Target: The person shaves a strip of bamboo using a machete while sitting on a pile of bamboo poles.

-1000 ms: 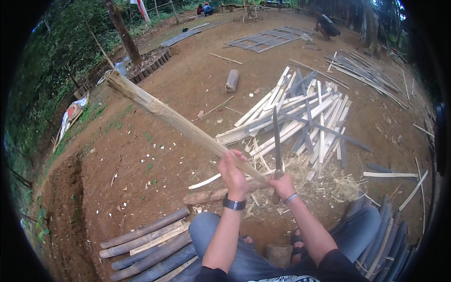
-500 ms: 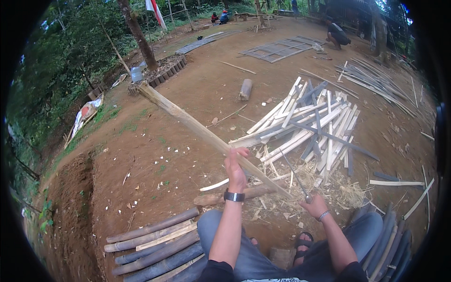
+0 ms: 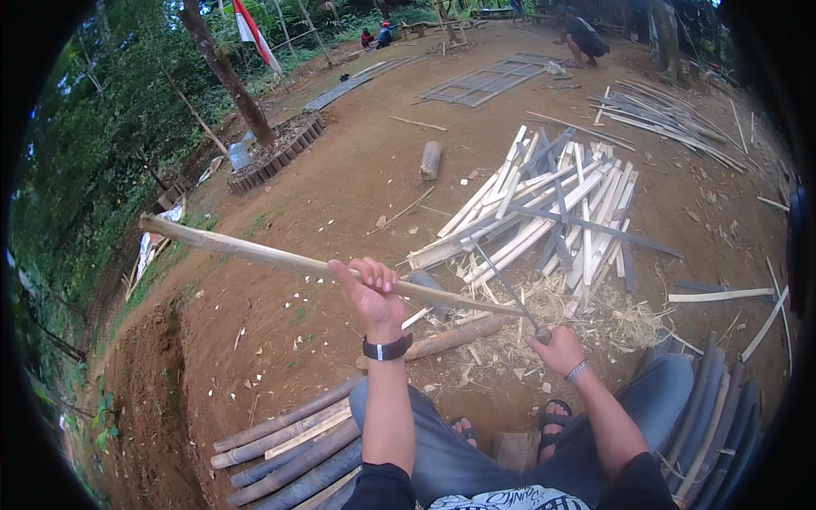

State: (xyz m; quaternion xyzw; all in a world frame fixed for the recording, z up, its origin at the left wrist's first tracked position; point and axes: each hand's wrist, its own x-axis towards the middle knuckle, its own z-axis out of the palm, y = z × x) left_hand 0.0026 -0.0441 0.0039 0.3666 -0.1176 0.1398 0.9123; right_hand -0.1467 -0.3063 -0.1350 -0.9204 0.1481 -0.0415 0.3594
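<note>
A long pale split bamboo strip (image 3: 246, 248) slants across in front of me, from the far left down toward the right. My left hand (image 3: 374, 296) is closed on its middle, fingers curled over it and thumb apart. In my right hand (image 3: 557, 350) is the handle of a long-bladed knife (image 3: 503, 280). Its thin blade points up and left, crossing close to the strip's right end; whether they touch I cannot tell. Curly bamboo shavings (image 3: 595, 331) cover the ground beyond my right hand. A bamboo log (image 3: 450, 337) lies under the strip.
A heap of split bamboo strips (image 3: 586, 200) lies ahead. Bamboo pieces (image 3: 293, 450) are stacked by my left leg, and others (image 3: 705, 425) by my right. A short log (image 3: 431, 160) and a bamboo lattice (image 3: 489, 81) lie farther off. Another person (image 3: 585, 38) squats at the back.
The strip has swung flatter, its far end dropping to the left. My left hand has moved left, fingers now curled over the strip. The knife blade leans more to the left.
</note>
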